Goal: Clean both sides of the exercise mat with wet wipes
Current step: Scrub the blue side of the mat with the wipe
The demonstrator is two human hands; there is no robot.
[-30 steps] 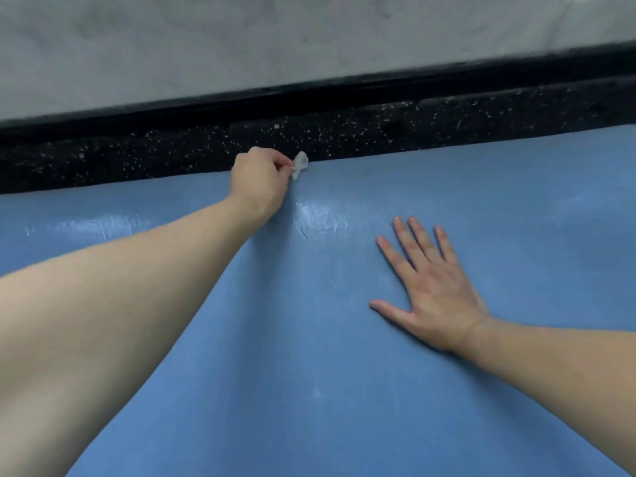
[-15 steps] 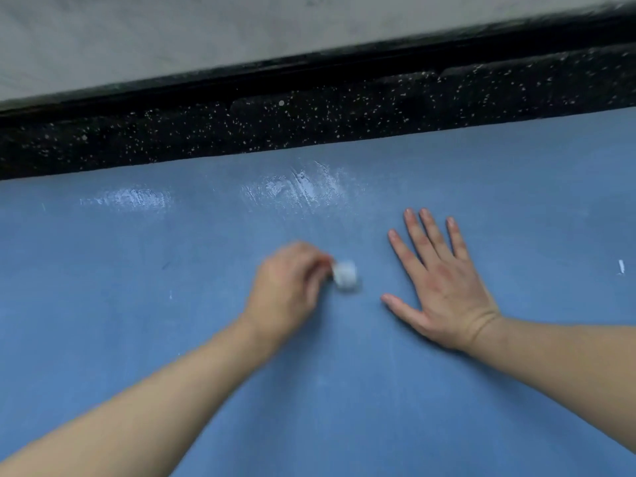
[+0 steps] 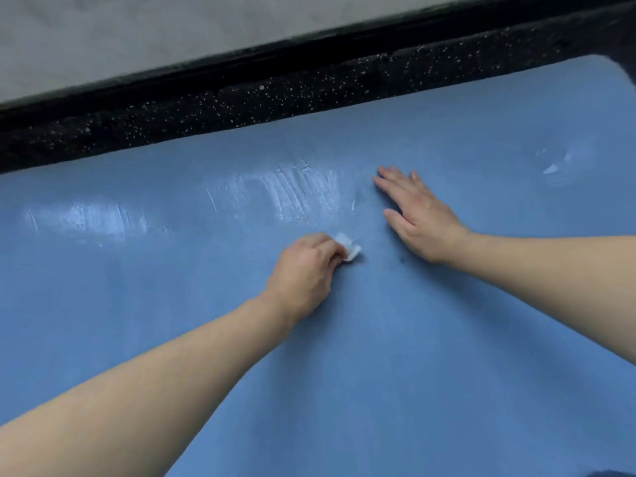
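- You've got black speckled floor running as a band across the top of the view, tilted, higher on the right than the left.
- White and pale flecks are scattered all over it, denser toward the middle.
- A seam line shows in it, wavy, like joined tiles; you can't tell more than that.
- Behind it you see a plain black strip, a skirting or edge, following the same tilt.
- Above that is a grey wall, mottled, matte, filling the upper left.
- At the bottom right corner there's a dark sliver, too small for you to identify.
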